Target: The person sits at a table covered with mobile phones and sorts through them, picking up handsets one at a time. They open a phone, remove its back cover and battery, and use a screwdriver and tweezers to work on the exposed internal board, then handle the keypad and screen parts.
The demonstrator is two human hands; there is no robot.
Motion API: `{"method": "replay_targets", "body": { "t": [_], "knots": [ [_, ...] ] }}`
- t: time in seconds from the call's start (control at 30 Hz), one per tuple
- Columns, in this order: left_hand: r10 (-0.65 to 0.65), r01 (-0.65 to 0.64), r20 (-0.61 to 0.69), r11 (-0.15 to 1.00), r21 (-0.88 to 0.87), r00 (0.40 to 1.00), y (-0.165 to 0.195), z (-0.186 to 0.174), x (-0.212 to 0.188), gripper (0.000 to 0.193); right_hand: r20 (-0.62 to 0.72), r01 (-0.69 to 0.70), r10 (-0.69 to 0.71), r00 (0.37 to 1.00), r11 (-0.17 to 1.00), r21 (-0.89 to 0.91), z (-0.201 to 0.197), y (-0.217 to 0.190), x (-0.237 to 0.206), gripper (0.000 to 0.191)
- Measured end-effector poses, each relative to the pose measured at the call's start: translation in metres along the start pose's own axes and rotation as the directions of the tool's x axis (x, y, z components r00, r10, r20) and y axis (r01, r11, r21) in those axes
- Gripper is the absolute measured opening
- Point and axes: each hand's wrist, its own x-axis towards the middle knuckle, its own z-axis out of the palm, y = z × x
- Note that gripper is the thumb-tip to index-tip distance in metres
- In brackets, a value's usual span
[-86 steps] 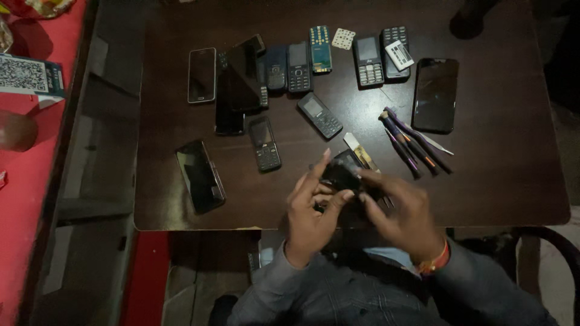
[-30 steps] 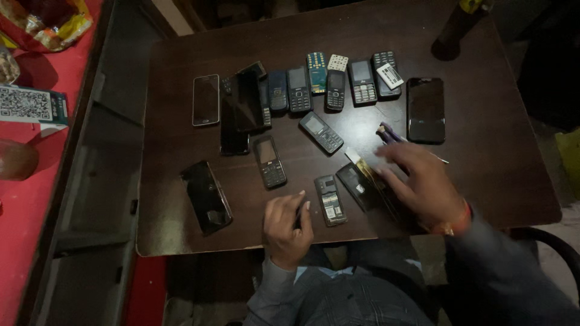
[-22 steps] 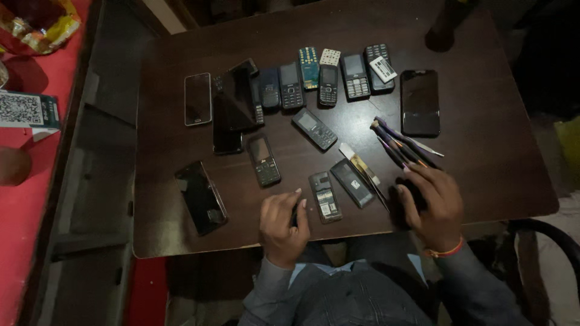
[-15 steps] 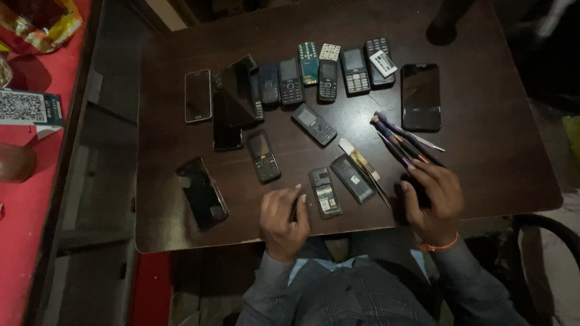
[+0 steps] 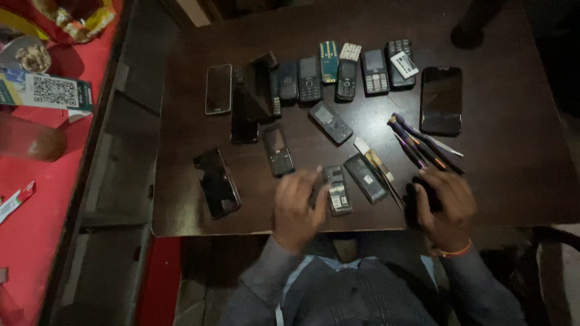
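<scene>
In the head view, the opened keypad phone lies stripped of its back on the dark table by its separate black cover, the left hand touching it with loosely curled fingers, the right hand closed over a small dark part beside the tools, while the other phones sit unopened.

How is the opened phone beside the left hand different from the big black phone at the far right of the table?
The opened phone is small and narrow, with its back off and inner parts showing; the big black phone is wide, closed and glossy. The opened phone lies at the left hand, at its fingertips; the big one lies apart, beyond the right hand. Both lie flat on the dark table.
</scene>
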Motion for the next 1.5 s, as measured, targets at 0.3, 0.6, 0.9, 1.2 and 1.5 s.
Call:
{"method": "replay_targets", "body": {
  "t": [0.3, 0.6, 0.9, 1.2, 1.5],
  "knots": [
    [0.038, -0.033, -0.013, 0.962, 0.271, 0.999, -0.080, 0.063, 0.146, 0.016, -0.054, 0.070, -0.072, 0.996, 0.997, -0.027, -0.002, 0.000, 0.000, 0.022],
    [-0.171, 0.093, 0.076, 0.799, 0.594, 0.982, -0.076, 0.091, 0.190, 0.039, -0.052, 0.035, -0.036, 0.998, 0.999, -0.020, -0.007, 0.001, 0.000, 0.022],
    [-0.067, -0.005, 0.104, 0.819, 0.574, 0.992, -0.079, 0.096, 0.193, 0.016, -0.045, 0.039, -0.039, 0.998, 0.999, -0.002, -0.003, 0.011, -0.005, 0.020],
    [-0.188, 0.132, 0.112, 0.913, 0.385, 0.976, -0.084, 0.081, 0.197, 0.014, -0.055, 0.026, -0.025, 0.998, 0.999, 0.030, -0.006, 0.008, -0.001, 0.022],
    [-0.137, 0.101, 0.111, 0.953, 0.285, 0.984, -0.091, 0.072, 0.207, 0.052, -0.053, 0.030, -0.028, 0.998, 0.999, 0.028, -0.007, 0.003, 0.004, 0.020]
  ]
}}
